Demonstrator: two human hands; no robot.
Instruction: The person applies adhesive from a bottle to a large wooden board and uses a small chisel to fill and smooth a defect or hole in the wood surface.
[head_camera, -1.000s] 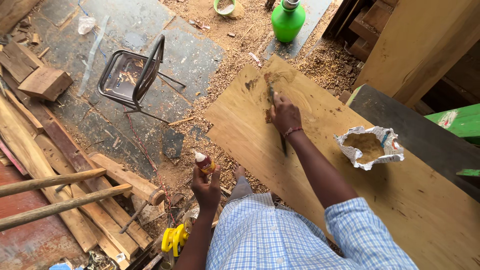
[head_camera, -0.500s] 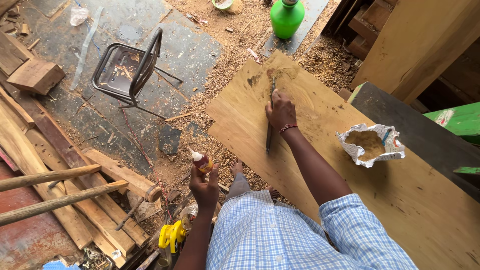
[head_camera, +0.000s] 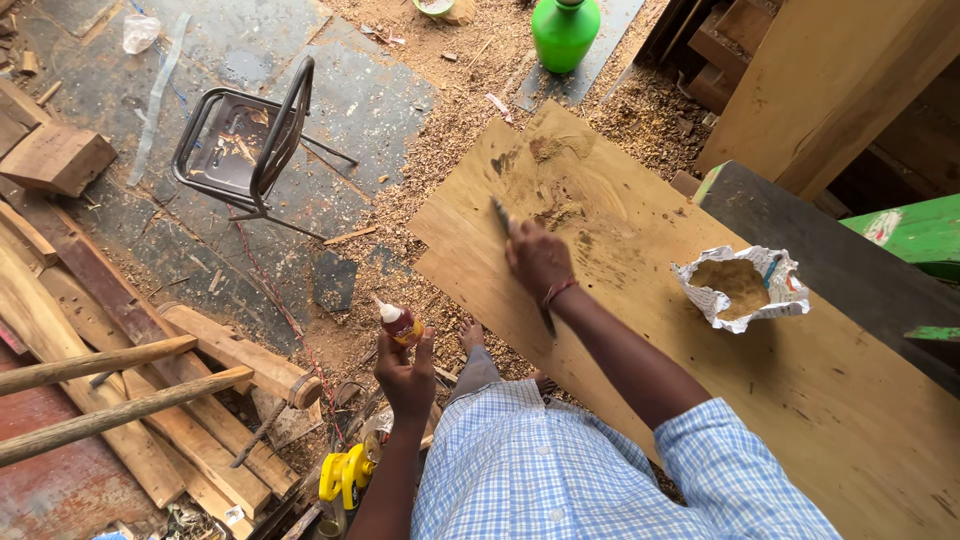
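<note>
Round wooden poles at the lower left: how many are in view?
2. The upper pole and the lower pole lie side by side across the stacked planks, running off the left edge. Others may be hidden beyond it.

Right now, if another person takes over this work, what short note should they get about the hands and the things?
Left hand: holds a small glue bottle up, off the board.
Right hand: grips a flat tool pressed on the plywood board.
Things: an open paper bag of sawdust sits on the board, to the right of the arm.
Done: a darker smeared patch covers the board's far corner.
Left: the rest of the board looks bare.
</note>
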